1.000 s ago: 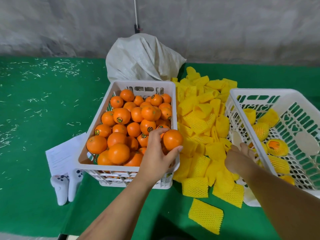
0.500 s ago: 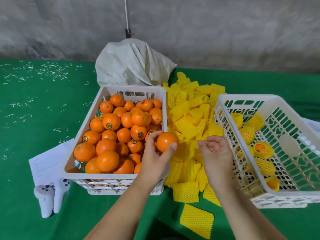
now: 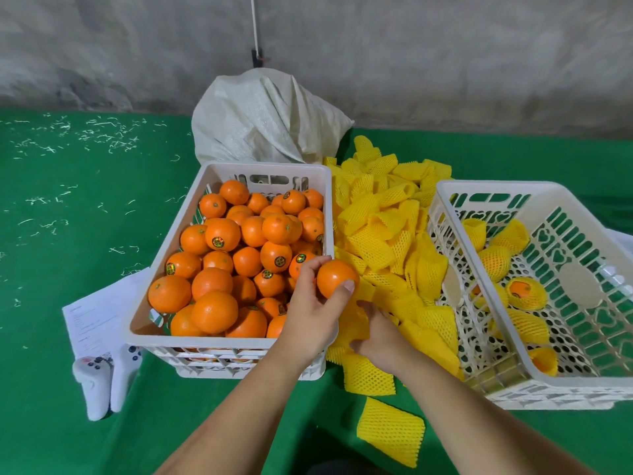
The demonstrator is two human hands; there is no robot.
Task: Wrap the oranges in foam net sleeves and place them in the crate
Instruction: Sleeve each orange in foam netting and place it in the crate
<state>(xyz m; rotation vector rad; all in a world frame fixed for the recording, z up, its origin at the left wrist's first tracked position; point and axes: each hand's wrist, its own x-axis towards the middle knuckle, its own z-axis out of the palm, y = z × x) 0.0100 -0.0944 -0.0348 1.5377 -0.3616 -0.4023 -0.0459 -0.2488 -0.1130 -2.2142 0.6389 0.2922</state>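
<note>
My left hand (image 3: 313,313) grips a bare orange (image 3: 334,277) over the right rim of the white crate (image 3: 171,269), which is heaped with unwrapped oranges (image 3: 222,255). My right hand (image 3: 380,334) reaches into the pile of yellow foam net sleeves (image 3: 383,228) just below that orange and pinches one sleeve (image 3: 354,325). A second white crate (image 3: 493,190) on the right holds several oranges wrapped in yellow sleeves (image 3: 522,291). Two loose sleeves (image 3: 390,428) lie on the green cloth near me.
A grey woven sack (image 3: 267,121) stands behind the crates against the concrete wall. A sheet of paper (image 3: 99,320) and a white game controller (image 3: 102,382) lie left of the full crate. Green cloth (image 3: 68,217) with white scraps covers the surface.
My right hand dropped from mid-air into the sleeve pile and took hold of a sleeve. My left hand kept the orange raised at the crate's right rim.
</note>
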